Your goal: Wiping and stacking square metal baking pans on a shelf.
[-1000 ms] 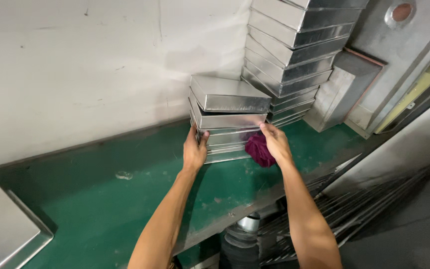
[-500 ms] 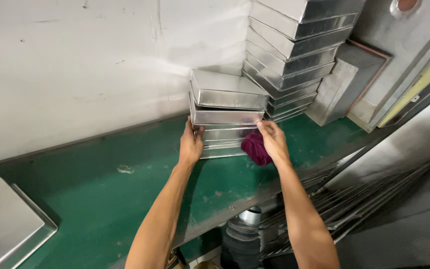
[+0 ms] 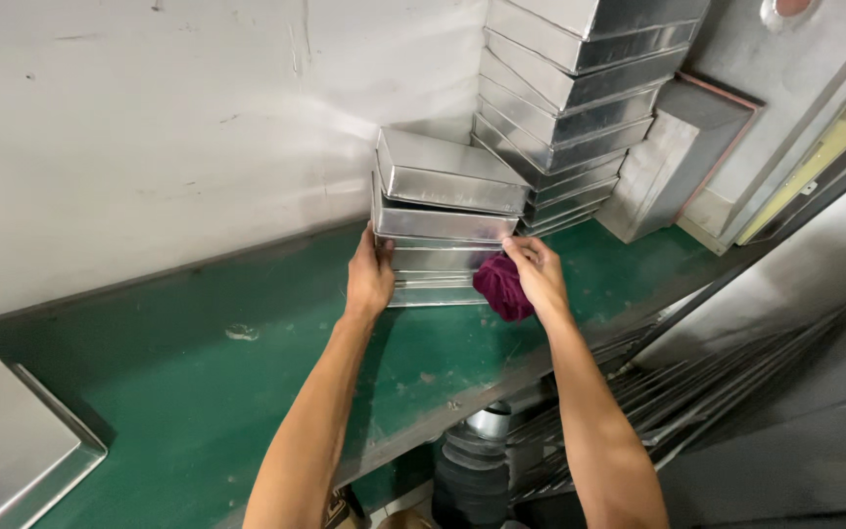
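Both hands sit slightly lower on the pile than a moment ago, and the view has drifted a little so the pile now lies nearer the middle. A short stack of shiny metal baking pans point(image 3: 447, 220) stands on a green bench top point(image 3: 198, 392), against a pale wall point(image 3: 149, 127). Its top pan is skewed and overhangs the ones beneath. The left hand point(image 3: 370, 277) grips the left end of the lower pans, fingers curled around their edges and thumb on the front. The right hand point(image 3: 538, 274) presses against the right front corner of the same pans, its fingers closed around a bunched dark magenta cloth point(image 3: 501, 287) that touches the bottom pans. Just to the right, a taller, leaning stack of similar pans point(image 3: 570, 108) rises out of view, with flat metal sheets point(image 3: 668, 157) propped beside it. Another flat metal tray point(image 3: 7, 446) lies on the bench at the far left, well apart. Below the bench edge, dark metal racks point(image 3: 697, 392) are visible.
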